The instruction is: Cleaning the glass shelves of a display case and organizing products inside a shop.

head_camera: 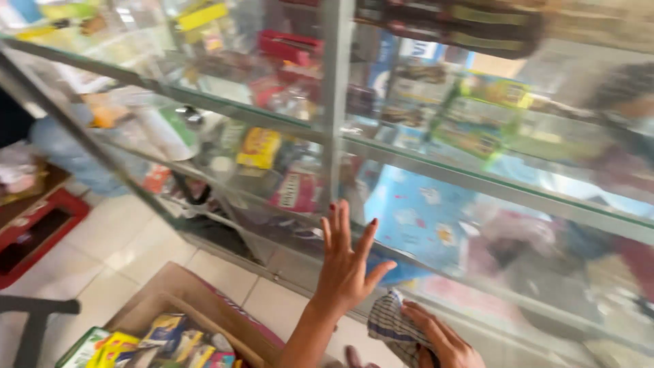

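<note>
Glass display cabinet [436, 170] across most of the view, shelves packed with blurred packets — yellow, red, blue — behind panes framed by a metal upright [335, 102]. Tiled floor [116, 245] below, pale and open at lower left. Open cardboard box [180, 293] of bright packets at the bottom edge, just beside the near forearm; red crate [37, 225] well apart at far left.

Left hand [346, 266] raised with fingers spread wide, holding nothing, palm flat against or just off the lower pane — contact hard to tell through the motion blur. Right hand [443, 341] low at the bottom edge, closed on a checked cloth [392, 327] bunched in the fingers, near the base of the glass.

For wiping well, judging from this: steady the pane with the flat palm rather than the fingertips, keep the cloth spread rather than wadded, work in overlapping strokes toward the frame.

Edges to mind: the metal upright just left of the spread hand, the lower rail of the cabinet under the cloth. Free room mostly to the right along the glass; box corner crowding the elbow at lower left.
</note>
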